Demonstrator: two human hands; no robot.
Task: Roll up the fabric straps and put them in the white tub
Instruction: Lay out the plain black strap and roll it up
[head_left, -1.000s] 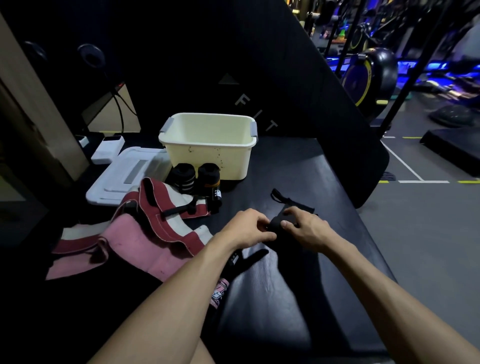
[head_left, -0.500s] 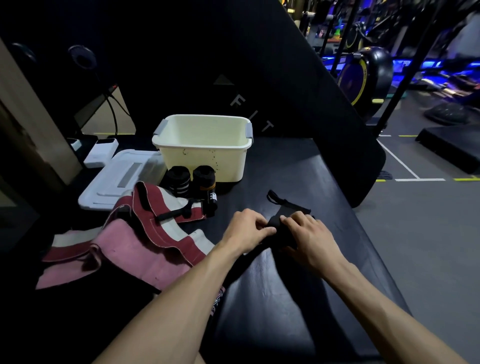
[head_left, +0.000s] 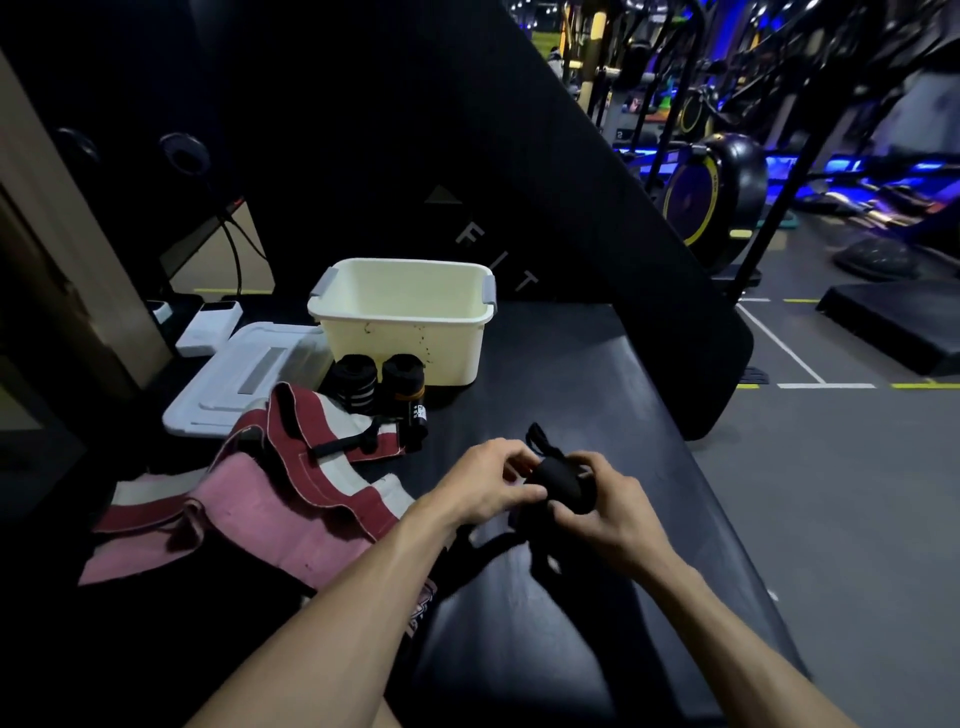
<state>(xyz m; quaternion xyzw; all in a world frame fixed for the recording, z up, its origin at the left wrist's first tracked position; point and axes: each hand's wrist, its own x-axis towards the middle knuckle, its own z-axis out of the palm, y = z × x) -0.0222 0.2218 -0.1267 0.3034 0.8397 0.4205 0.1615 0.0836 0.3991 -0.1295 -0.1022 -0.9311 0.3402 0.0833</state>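
While gripped, black strap (head_left: 563, 486) unlabelled.

We see a black padded bench (head_left: 597, 374). Toward its far edge sit the white tub (head_left: 402, 319), two rolled straps (head_left: 376, 384), a white lid (head_left: 244, 376); red-and-white fabric (head_left: 291, 483) drapes its left edge.
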